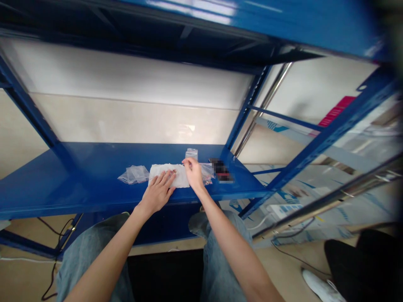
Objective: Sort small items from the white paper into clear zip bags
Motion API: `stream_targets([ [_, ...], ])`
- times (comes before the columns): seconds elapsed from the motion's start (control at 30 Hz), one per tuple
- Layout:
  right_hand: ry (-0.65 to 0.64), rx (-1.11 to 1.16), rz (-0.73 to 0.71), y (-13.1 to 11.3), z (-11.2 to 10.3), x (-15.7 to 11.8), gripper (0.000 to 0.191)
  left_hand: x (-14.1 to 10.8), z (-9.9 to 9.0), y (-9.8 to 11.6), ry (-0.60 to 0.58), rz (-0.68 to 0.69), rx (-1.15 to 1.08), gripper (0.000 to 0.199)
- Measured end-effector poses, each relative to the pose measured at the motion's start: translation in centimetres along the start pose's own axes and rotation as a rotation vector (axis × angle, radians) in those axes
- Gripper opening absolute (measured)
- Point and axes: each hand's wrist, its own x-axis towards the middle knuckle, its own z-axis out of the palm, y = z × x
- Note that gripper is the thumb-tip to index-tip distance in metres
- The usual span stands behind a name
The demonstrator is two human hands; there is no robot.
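Note:
My left hand (159,192) lies flat with its fingers stretched over a white sheet (181,179) that looks like tissue or paper. By its fingertips are small brownish bits (174,171), too small to name. Over the sheet's right end, my right hand (193,173) is raised with its fingers curled into a pinch; whatever they hold is hidden. Just right of that hand is a clear plastic bag (207,168) with small coloured pieces at its lower edge. Behind the hand lies another clear bag (191,153). Several flat clear bags (134,174) overlap left of the sheet.
Everything rests on a blue metal shelf (91,176), with an upper blue shelf (283,25) overhead. A dark, pixelated object (222,170) lies at the right. Blue posts (315,134) stand at the right. Another person's shoe (321,285) shows at lower right.

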Motion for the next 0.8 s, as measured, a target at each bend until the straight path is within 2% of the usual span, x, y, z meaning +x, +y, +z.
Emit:
stream_targets([
  [0.07, 0.016, -0.250, -0.061, -0.4, -2.2, -0.7, 0.023, 0.0, 0.2, -0.1, 0.017, -0.012, -0.011, 0.059],
  [0.17, 0.013, -0.554, -0.014, -0.1, -4.9, -1.4, 0.025, -0.1, 0.5, -0.1, 0.044, -0.041, -0.020, 0.061],
  [0.27, -0.046, -0.729, 0.093, 1.2, -6.3, -1.7, 0.027, -0.2, 0.6, 0.1, 0.053, -0.063, -0.025, 0.062],
  [0.33, -0.098, -0.779, 0.147, 1.9, -6.4, -1.7, 0.021, -0.2, 0.6, 0.5, 0.055, -0.083, -0.019, 0.063],
  [0.43, -0.119, -0.797, 0.179, 2.3, -6.3, -1.4, 0.017, -0.2, 0.6, 1.0, 0.057, -0.110, -0.005, 0.064],
  [0.57, -0.049, -0.764, 0.140, 1.7, -6.3, -0.9, 0.022, -0.1, 0.4, 1.1, 0.055, -0.137, -0.041, 0.067],
  [0.67, 0.043, -0.656, 0.028, 0.5, -6.5, -0.8, 0.023, 0.3, -0.1, 1.0, 0.094, -0.155, -0.132, 0.067],
  [0.8, 0.144, -0.339, -0.188, -2.3, -5.6, -1.6, 0.022, 0.9, -1.2, 1.4, 0.226, -0.129, -0.376, 0.063],
])
